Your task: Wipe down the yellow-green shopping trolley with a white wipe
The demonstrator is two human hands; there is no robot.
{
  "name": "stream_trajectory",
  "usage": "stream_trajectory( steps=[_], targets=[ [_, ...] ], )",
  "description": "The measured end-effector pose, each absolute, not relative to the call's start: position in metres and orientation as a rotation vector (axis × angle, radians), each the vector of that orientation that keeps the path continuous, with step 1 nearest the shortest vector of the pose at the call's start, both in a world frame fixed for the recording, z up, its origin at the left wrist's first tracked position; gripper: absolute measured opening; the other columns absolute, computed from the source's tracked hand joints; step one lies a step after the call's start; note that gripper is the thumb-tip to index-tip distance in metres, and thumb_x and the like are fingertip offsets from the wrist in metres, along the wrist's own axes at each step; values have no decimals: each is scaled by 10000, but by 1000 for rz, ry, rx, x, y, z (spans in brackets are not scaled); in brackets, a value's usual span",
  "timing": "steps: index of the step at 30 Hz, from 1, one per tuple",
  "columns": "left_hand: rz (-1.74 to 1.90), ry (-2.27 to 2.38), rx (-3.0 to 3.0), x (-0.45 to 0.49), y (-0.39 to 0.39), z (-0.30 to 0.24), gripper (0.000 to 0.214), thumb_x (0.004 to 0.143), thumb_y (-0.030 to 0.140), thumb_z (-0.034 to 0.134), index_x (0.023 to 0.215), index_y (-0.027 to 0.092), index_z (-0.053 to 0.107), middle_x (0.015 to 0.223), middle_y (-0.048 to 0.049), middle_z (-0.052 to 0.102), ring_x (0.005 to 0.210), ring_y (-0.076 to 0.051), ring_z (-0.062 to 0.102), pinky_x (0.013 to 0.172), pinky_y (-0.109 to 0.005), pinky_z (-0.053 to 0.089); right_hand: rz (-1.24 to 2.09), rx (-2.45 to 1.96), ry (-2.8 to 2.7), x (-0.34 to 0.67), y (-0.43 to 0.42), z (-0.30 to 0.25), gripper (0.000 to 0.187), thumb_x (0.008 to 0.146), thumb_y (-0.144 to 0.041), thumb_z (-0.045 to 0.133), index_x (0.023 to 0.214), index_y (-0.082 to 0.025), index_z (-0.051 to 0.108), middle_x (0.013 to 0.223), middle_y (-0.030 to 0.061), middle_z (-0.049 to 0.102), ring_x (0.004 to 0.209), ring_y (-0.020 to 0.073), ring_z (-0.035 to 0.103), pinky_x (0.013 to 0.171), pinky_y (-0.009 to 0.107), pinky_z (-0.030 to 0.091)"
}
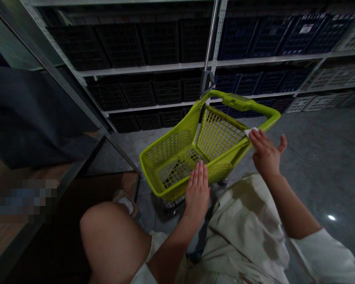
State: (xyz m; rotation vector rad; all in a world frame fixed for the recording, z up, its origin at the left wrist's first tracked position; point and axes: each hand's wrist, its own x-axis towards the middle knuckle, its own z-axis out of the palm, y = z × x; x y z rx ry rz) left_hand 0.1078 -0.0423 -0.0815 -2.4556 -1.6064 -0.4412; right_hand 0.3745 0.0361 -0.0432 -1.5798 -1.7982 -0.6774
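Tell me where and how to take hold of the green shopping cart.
I'd grip the green shopping cart by its handle, on the crossbar, reaching from the picture's right and wrapping over the top. This narrow, raised bar juts beyond the cart's body, so a hand should close around it. The right hand is by its near end.

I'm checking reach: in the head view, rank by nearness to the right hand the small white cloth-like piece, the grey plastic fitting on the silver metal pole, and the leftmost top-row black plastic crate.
1. Small white cloth-like piece: at the right hand's fingertips.
2. Grey plastic fitting: left of the hand.
3. Black plastic crate: far upper left.
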Motion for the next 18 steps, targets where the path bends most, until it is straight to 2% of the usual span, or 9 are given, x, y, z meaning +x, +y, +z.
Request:
stream_trajectory(
  steps=[3,5,8,10,14,16,18],
  targets=[
    [-447,-1607,-2438,109,-42,-83,714,915,229,516,1540,35,230,1646,-152,153,1523,-250,149,1225,-394,285,-631,-1526,-1873,319,19,-62,660,828,-22,409,1450,-235,458,1389,107,606,1347,260,511,1176,585,124],
    [-456,-1601,-2439,109,-43,-83,708,914,207,510,1537,26,229,1641,-161,171,1523,-250,146,1225,-400,284,-540,-1388,-2094,280,4,-72,659,831,-6,393,1449,-227,459,1395,93,603,1352,214,506,1190,505,174],
    [-461,-1601,-2447,107,-43,-80,723,907,207,526,1536,20,223,1637,-163,183,1520,-261,158,1224,-407,284,-467,-1173,-2373,277,-1,-70,653,844,-4,387,1450,-237,459,1427,75,576,1356,172,499,1188,440,216],
    [-456,-1611,-2446,107,-43,-79,724,907,216,532,1537,28,229,1641,-158,169,1518,-264,170,1222,-403,287,-511,-1220,-2349,313,11,-58,649,848,-5,385,1442,-254,465,1425,68,578,1331,182,526,1197,488,167],
    [-448,-1620,-2456,108,-44,-79,734,905,231,542,1539,32,230,1643,-153,152,1517,-264,177,1219,-399,297,-676,-1566,-1789,379,38,-39,600,836,-20,391,1369,-241,553,1373,102,619,1334,271,523,1163,633,33],
    [-458,-1625,-2454,109,-43,-81,732,906,228,537,1539,29,228,1641,-153,157,1517,-262,174,1219,-400,296,-664,-1599,-1716,371,36,-44,606,833,-26,397,1384,-231,541,1373,118,617,1340,292,514,1151,656,14],
    [-482,-1628,-2446,109,-43,-83,725,909,217,525,1541,31,222,1639,-154,165,1519,-257,168,1220,-405,296,-607,-1539,-1836,335,22,-56,651,829,-23,403,1439,-238,479,1394,116,600,1344,277,512,1165,631,38]
  ],
)
